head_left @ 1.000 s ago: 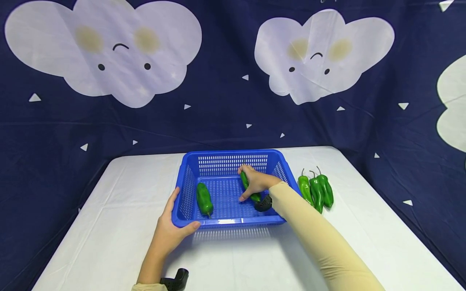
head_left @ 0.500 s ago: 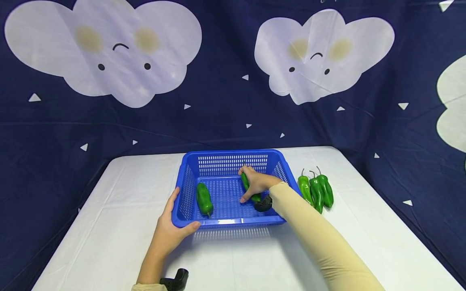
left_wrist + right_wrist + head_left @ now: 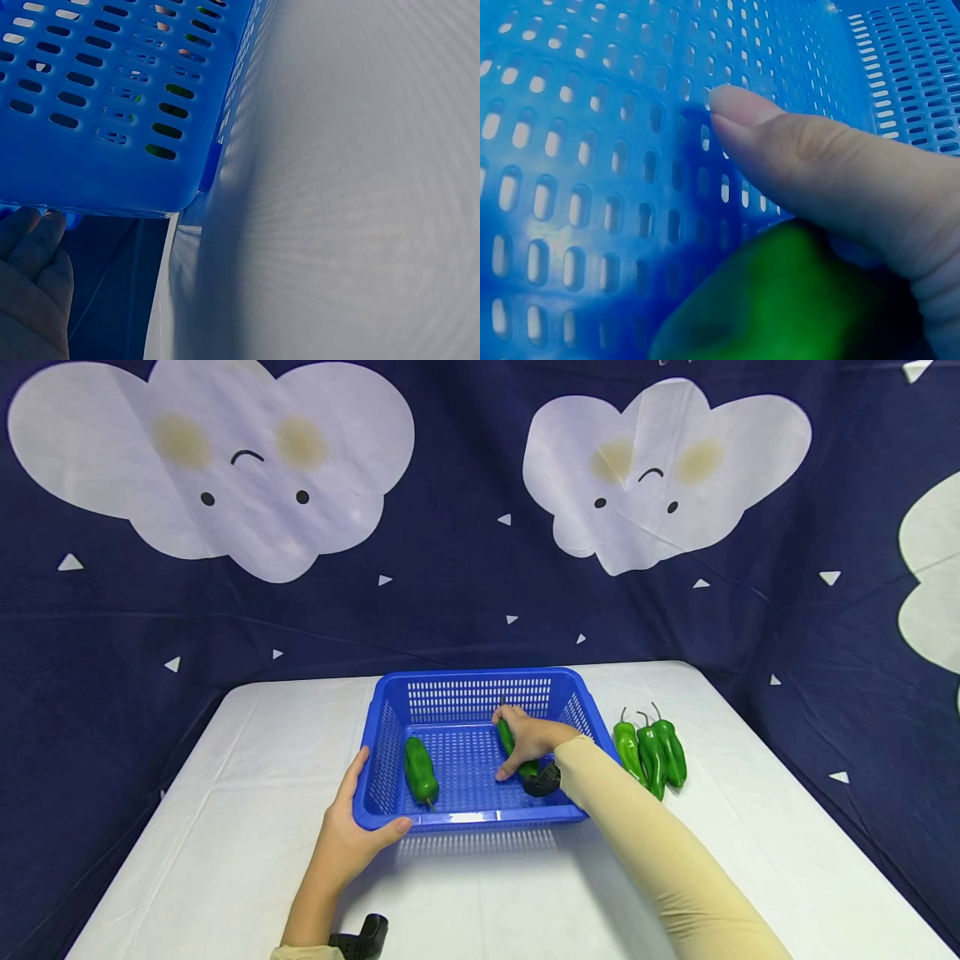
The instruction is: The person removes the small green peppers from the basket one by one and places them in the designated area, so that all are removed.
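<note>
With my right hand (image 3: 528, 737) I am grasping a green pepper (image 3: 506, 737), fingers curling over its far end; it is lying under my palm in the right half of the blue basket (image 3: 532, 815), its long axis slanting towards the near right corner, stem pointing away. My left hand (image 3: 351, 842), farther from it, is gripping the near left corner. A second pepper (image 3: 421, 771) is lying near the left wall; three more peppers (image 3: 652, 758) are resting on the worktop (image 3: 225, 827) beyond the right edge.

left hand (image 3: 347, 837), near left: thumb and forefinger spread apart. right hand (image 3: 529, 737), farther: fingers curled, thumb extended. right forearm (image 3: 652, 843) slants from near right.
</note>
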The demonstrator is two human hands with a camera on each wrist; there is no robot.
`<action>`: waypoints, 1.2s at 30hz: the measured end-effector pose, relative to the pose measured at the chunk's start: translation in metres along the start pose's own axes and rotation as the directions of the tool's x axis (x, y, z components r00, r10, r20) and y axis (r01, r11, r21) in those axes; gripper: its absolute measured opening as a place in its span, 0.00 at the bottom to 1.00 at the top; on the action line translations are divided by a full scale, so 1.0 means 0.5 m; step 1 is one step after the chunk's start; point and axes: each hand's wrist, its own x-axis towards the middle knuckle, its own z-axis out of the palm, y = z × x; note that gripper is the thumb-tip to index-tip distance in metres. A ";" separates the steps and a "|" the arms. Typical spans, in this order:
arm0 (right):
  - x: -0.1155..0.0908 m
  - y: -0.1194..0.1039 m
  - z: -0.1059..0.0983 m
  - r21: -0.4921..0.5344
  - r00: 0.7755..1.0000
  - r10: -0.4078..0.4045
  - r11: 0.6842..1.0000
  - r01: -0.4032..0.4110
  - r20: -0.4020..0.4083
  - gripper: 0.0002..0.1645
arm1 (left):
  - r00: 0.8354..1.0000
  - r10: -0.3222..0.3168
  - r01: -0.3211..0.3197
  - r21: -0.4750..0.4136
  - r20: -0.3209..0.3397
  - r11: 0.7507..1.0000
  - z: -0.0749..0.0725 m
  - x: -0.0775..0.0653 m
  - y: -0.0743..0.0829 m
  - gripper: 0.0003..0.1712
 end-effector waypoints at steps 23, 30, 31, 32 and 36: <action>-0.001 0.000 -0.001 -0.026 1.000 0.026 0.999 -0.026 0.012 0.53 | 1.000 -0.002 0.002 0.007 0.002 1.000 0.000 0.000 -0.002 0.67; 0.001 0.003 0.000 -0.047 1.000 0.028 0.999 -0.027 0.015 0.55 | 1.000 -0.005 0.005 0.004 0.001 1.000 0.001 0.001 -0.003 0.67; 0.001 0.003 0.000 -0.048 1.000 0.027 0.999 -0.026 0.015 0.54 | 1.000 -0.006 0.006 0.003 0.001 1.000 0.001 0.001 -0.003 0.67; 0.001 0.004 0.000 -0.047 1.000 0.026 0.999 -0.025 0.015 0.54 | 1.000 -0.006 0.006 0.000 0.002 1.000 0.001 0.001 -0.003 0.67; 0.001 0.002 0.001 -0.041 1.000 0.017 0.999 -0.017 0.013 0.54 | 1.000 -0.005 0.005 -0.004 0.005 1.000 0.001 0.000 -0.002 0.67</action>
